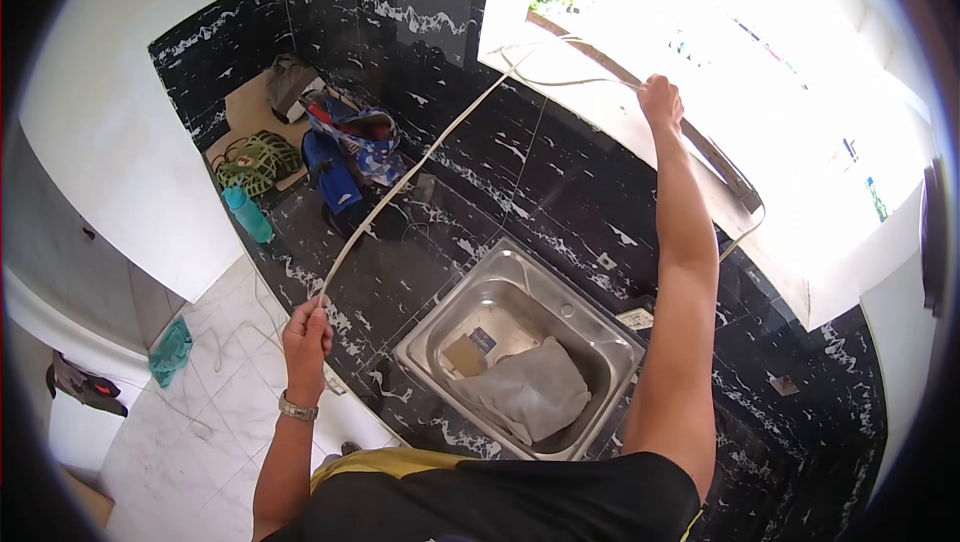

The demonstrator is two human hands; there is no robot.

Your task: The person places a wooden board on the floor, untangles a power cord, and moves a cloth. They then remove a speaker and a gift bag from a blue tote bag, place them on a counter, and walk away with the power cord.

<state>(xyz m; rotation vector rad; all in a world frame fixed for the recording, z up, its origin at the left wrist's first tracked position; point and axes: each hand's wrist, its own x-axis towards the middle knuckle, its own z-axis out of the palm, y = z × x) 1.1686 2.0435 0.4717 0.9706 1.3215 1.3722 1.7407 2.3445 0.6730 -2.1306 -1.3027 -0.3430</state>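
Left hand (306, 327): fist closed around white cable (420, 164), left of steel sink (425, 347). Right hand (660, 99): raised beyond the sink at window ledge (600, 92), fingers pinching the cable's far end. Cable: taut span above black counter (560, 202). Sink contents: grey bag (530, 387). Teal bottle (247, 214): far left of sink.

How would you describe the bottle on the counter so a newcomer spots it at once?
Start at the steel sink set in the black marble counter, then look along the counter to its far left edge. The teal bottle stands there beside a green mesh bag; it is the only upright, slim, plain-coloured thing among soft bags.
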